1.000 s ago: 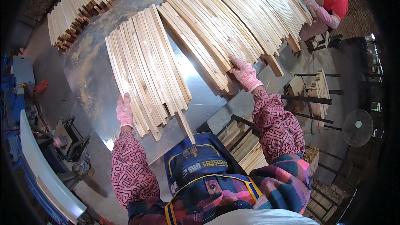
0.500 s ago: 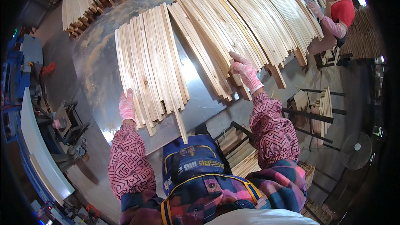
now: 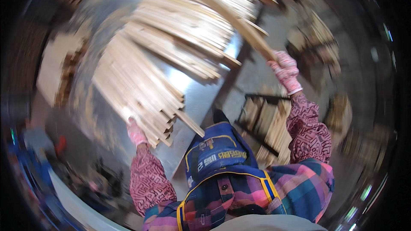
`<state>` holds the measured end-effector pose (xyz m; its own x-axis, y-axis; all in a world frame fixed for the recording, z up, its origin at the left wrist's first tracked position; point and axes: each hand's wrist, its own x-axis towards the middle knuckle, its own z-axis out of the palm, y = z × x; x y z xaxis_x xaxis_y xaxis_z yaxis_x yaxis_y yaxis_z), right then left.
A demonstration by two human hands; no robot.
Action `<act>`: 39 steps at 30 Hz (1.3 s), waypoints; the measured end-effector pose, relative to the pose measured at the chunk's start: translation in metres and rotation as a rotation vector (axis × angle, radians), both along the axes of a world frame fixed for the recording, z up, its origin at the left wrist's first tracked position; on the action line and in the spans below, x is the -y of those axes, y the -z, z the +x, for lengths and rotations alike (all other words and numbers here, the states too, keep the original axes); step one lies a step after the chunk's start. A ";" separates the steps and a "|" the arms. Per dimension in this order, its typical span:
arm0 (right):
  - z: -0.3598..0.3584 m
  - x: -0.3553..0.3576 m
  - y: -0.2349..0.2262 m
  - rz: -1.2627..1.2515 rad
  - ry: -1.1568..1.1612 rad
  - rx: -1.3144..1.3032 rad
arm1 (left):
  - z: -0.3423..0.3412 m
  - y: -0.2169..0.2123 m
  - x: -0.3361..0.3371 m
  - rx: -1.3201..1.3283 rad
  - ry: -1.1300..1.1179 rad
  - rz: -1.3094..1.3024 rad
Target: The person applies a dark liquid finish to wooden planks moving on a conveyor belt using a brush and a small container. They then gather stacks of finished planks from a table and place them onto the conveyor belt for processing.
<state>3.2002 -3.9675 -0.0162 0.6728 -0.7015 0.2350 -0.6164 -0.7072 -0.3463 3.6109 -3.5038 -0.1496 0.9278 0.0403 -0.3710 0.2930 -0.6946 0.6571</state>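
My right hand (image 3: 284, 72), in a pink-and-white knit glove, is closed round the near end of a long wooden strip (image 3: 233, 20). The strip is raised at a slant over the table, its far end out of view at the top. My left hand (image 3: 136, 132), gloved alike, rests against the near left edge of a row of pale wooden strips (image 3: 132, 81); its fingers look stretched out, though blurred. From that row one strip (image 3: 191, 124) juts out toward my apron. Beyond the row lie more wooden strips (image 3: 180, 21) side by side.
The grey metal table (image 3: 195, 98) has sawdust on its left part. A black-framed rack (image 3: 265, 147) with wooden pieces stands below its right edge. Stacked wood (image 3: 60, 66) lies at the far left, and blue machinery (image 3: 38, 162) stands lower left.
My right hand has lifted a strip off the table and moved right with it. The view has turned, so the rows appear tilted; my left hand stays at its row's edge.
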 end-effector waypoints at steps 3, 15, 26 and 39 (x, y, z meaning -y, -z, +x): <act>-0.171 -0.063 0.006 -0.057 0.599 0.048 | -0.014 -0.009 -0.009 -0.094 0.162 -0.132; -0.472 -0.448 0.205 0.314 1.615 -0.508 | 0.010 0.050 -0.066 -0.243 0.028 0.049; -0.540 -0.378 0.345 0.964 1.464 -0.153 | -0.008 0.059 -0.067 -0.270 0.566 0.089; -0.195 -0.183 0.129 1.292 0.330 0.334 | -0.034 0.062 -0.060 -0.040 0.071 0.380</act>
